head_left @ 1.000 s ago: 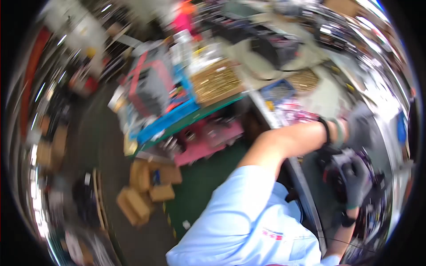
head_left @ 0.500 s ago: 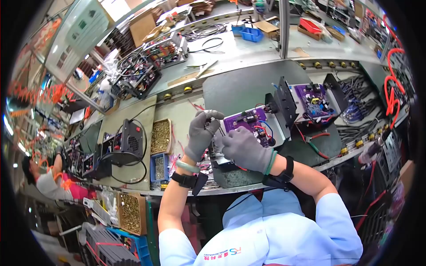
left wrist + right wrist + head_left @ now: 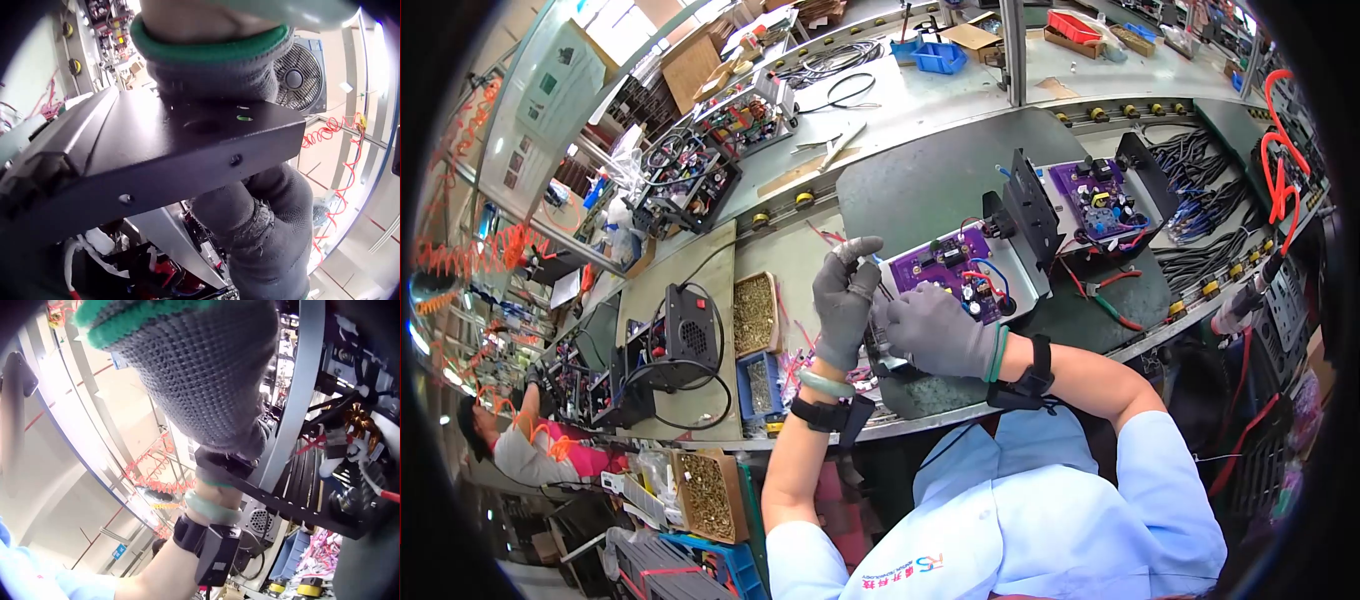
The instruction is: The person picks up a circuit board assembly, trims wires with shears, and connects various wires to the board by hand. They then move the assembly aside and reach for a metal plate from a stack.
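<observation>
Both hands wear grey knit gloves and meet at the left end of an open metal chassis with a purple circuit board [image 3: 945, 262]. My left hand [image 3: 845, 305] grips a black metal panel [image 3: 187, 140] with curled fingers; its fingertips are partly hidden. From the other side, my right hand [image 3: 940, 330] also holds the panel, fingers bent at its edge. In the right wrist view the perforated panel edge [image 3: 300, 509] runs below the right glove. Wires and a copper coil [image 3: 362, 428] show inside the chassis.
A second chassis with a purple board [image 3: 1095, 200] stands to the right, near black cables [image 3: 1200, 180]. To the left are a box of small brass-coloured parts [image 3: 755, 312], a blue bin [image 3: 758, 385] and a black fan unit [image 3: 690, 330]. Another person [image 3: 525, 440] works at far left.
The head view has swung from a blurred sideways look to the bench in front. Both hands now meet at the chassis's left end; over the last half second they barely move.
</observation>
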A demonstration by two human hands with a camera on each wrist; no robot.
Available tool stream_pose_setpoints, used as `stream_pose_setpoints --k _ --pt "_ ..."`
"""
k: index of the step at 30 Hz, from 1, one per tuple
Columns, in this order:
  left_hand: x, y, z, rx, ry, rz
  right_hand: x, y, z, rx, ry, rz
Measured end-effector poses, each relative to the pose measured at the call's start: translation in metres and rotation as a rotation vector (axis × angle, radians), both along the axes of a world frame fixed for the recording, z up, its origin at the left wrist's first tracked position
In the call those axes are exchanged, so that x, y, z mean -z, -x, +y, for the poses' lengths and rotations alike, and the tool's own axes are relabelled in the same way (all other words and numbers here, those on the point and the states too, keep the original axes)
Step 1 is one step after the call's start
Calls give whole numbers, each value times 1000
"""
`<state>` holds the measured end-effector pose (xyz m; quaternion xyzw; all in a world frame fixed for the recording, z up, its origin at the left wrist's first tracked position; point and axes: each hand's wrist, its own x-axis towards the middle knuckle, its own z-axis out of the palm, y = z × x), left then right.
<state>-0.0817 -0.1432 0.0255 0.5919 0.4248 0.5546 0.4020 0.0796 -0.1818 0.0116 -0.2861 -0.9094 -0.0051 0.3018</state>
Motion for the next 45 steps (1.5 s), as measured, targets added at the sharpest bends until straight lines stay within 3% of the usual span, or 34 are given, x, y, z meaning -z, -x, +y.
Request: stream_pose_setpoints --k 1,3,4,6,7,8,10,12,14,15,20,23,25,28,30,32,34,35,36,37,38,40,45 --pt "-2 1 -1 -7 2 -4 -3 -1 -1 36 56 -49" --pt "-14 8 0 -20 -70 351 -6 -7 7 6 69 -54" --pt "-23 13 -4 -28 -78 349 -15 -11 5 0 59 -56" --pt "-48 20 -22 -15 -227 690 -38 -22 2 72 329 348" --pt "-63 16 -37 -44 -272 740 -39 -22 -1 143 442 490" --pt "-68 12 -47 -49 -271 746 -36 -20 -3 137 443 495" --pt "-72 7 -63 -95 -440 806 -24 -12 -7 5 626 266" --pt "-67 13 -73 -145 -507 880 -19 -6 -4 27 512 375" --pt "-51 31 -75 -286 -289 689 -30 -9 -4 -35 1027 836" --pt "-49 38 -76 -304 -155 592 -36 -11 -4 -61 1129 877" --pt "-58 35 -76 -236 -137 538 -28 3 -2 -126 919 871" --pt "-70 15 -68 -82 -316 591 -29 1 -2 -60 950 798" --pt "-63 14 -61 -74 -336 636 -25 0 1 -17 750 702" --pt "-58 14 -56 -32 -344 682 -34 -10 -4 53 750 713" --pt "-47 18 -54 23 -158 451 -34 -11 -4 91 756 729" --pt "-41 25 -52 84 -95 460 -33 -6 3 60 654 706" --pt "-41 21 -51 -118 -334 675 -23 0 21 239 260 418" --pt "-36 27 -50 -97 -123 571 -18 1 30 310 252 218" --pt "-34 33 -47 -74 -119 578 -16 5 36 377 245 17" --pt "-34 41 -43 150 200 346 -15 14 38 397 252 -145" --pt "-33 45 -39 363 515 103 -14 19 39 412 258 -141" --pt "-29 44 -41 387 496 48 -12 27 37 410 198 -311" --pt "-30 47 -43 414 496 -19 -17 23 31 387 191 -248"
